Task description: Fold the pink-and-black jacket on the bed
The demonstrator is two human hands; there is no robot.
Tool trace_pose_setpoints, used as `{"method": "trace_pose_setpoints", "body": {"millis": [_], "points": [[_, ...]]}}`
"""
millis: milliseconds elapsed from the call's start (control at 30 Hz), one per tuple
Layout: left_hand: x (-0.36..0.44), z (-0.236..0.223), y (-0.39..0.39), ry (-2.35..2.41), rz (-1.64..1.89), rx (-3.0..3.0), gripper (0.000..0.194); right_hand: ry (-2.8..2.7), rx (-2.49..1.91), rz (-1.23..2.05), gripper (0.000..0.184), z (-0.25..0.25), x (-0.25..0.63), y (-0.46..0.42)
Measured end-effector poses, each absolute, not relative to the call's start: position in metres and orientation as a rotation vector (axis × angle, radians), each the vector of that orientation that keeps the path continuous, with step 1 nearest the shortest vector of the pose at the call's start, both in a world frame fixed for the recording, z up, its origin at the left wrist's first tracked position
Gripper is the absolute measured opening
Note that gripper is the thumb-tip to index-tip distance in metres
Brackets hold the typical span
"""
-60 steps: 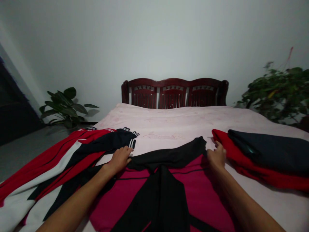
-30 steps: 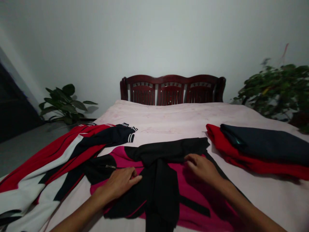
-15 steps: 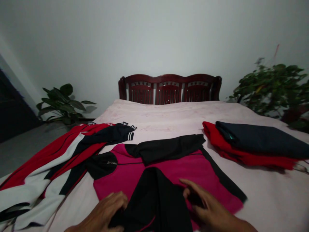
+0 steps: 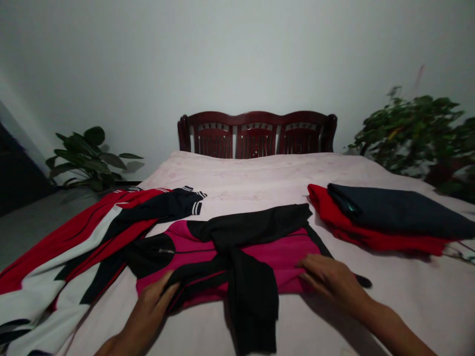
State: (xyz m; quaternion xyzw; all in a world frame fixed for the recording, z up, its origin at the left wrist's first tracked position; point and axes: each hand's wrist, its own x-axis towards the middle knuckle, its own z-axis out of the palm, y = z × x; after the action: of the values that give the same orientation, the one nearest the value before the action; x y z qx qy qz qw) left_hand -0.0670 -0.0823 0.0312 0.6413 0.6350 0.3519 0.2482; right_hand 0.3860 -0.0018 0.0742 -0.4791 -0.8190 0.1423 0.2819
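Observation:
A magenta and black zip jacket (image 4: 287, 247) lies across the bed in front of me, its dark collar to the left. One black sleeve (image 4: 260, 225) is laid along the far side. The other sleeve (image 4: 254, 296) crosses the near edge and hangs down toward me. My left hand (image 4: 156, 299) is closed on the near edge at the shoulder, thumb on top. At the near edge by the hem, my right hand (image 4: 328, 277) pinches the magenta cloth. Its fingertips are partly hidden.
Red, white and navy tracksuit clothing (image 4: 100, 232) is spread at the left. A folded navy garment (image 4: 404, 210) rests on a folded red one (image 4: 389, 242) at the right. Beyond the pink bedsheet (image 4: 245, 178) stands a wooden headboard (image 4: 256, 136), with plants on both sides.
The jacket's near side has been folded over toward the middle. Both hands have moved onto the cloth edge, and the near sleeve has shifted to hang toward me.

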Motion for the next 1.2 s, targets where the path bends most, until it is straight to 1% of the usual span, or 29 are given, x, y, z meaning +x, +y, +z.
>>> {"method": "trace_pose_setpoints", "body": {"millis": [67,133,233,300,400,467,533,567,600,667,733,800,867,900,967,1033,1100,1167,1200], "points": [[-0.064,0.034,-0.067,1.794,0.888,1.737,0.045,-2.367,-1.288,0.232,0.022,0.077,0.378,0.027],[-0.063,0.035,-0.056,1.846,0.711,1.779,0.042,-2.476,-1.309,0.133,0.021,0.072,0.369,0.047],[-0.064,0.034,-0.05,1.929,0.486,1.859,0.039,-2.427,-1.361,0.106,0.019,0.068,0.355,0.048],[-0.065,0.031,-0.051,1.974,0.453,1.919,0.038,-2.29,-1.411,0.15,0.025,0.074,0.343,0.028],[-0.064,0.026,-0.052,2.009,0.491,1.996,0.036,-2.146,-1.519,0.408,0.042,0.082,0.318,-0.014],[-0.061,0.024,-0.053,2.01,0.526,2.007,0.032,-2.16,-1.538,0.534,0.06,0.076,0.297,-0.036],[-0.057,0.027,-0.053,1.984,0.57,1.996,0.029,-2.196,-1.524,0.506,0.079,0.063,0.278,-0.044],[-0.056,0.03,-0.053,1.965,0.606,1.991,0.028,-2.203,-1.519,0.47,0.081,0.056,0.272,-0.042],[-0.055,0.034,-0.053,1.938,0.648,1.989,0.028,-2.205,-1.512,0.443,0.078,0.051,0.267,-0.037],[-0.055,0.042,-0.055,1.89,0.751,1.98,0.029,-2.197,-1.477,0.424,0.059,0.051,0.268,-0.02],[-0.058,0.048,-0.058,1.859,0.855,1.969,0.029,-2.139,-1.421,0.39,0.039,0.069,0.28,-0.002],[-0.062,0.049,-0.06,1.848,0.927,1.961,0.028,-1.971,-1.369,0.292,0.028,0.098,0.302,0.011],[-0.066,0.044,-0.059,1.858,0.942,1.95,0.027,-1.696,-1.333,0.247,0.025,0.128,0.328,0.019],[-0.068,0.041,-0.057,1.871,0.922,1.949,0.026,-1.562,-1.331,0.302,0.026,0.139,0.341,0.021],[-0.07,0.033,-0.053,1.92,0.851,1.967,0.022,-1.415,-1.364,0.563,0.031,0.148,0.365,0.026],[-0.071,0.027,-0.049,1.989,0.808,2.04,0.023,-1.44,-1.44,0.936,0.035,0.139,0.385,0.032],[-0.068,0.026,-0.048,2.052,0.837,2.194,0.03,-1.471,-1.566,1.186,0.033,0.121,0.401,0.038],[-0.064,0.028,-0.053,2.057,0.892,2.407,0.035,-1.394,-1.692,1.235,0.033,0.104,0.414,0.043],[-0.062,0.029,-0.056,2.027,0.905,2.517,0.037,-1.339,-1.72,1.203,0.038,0.1,0.418,0.043]]}}
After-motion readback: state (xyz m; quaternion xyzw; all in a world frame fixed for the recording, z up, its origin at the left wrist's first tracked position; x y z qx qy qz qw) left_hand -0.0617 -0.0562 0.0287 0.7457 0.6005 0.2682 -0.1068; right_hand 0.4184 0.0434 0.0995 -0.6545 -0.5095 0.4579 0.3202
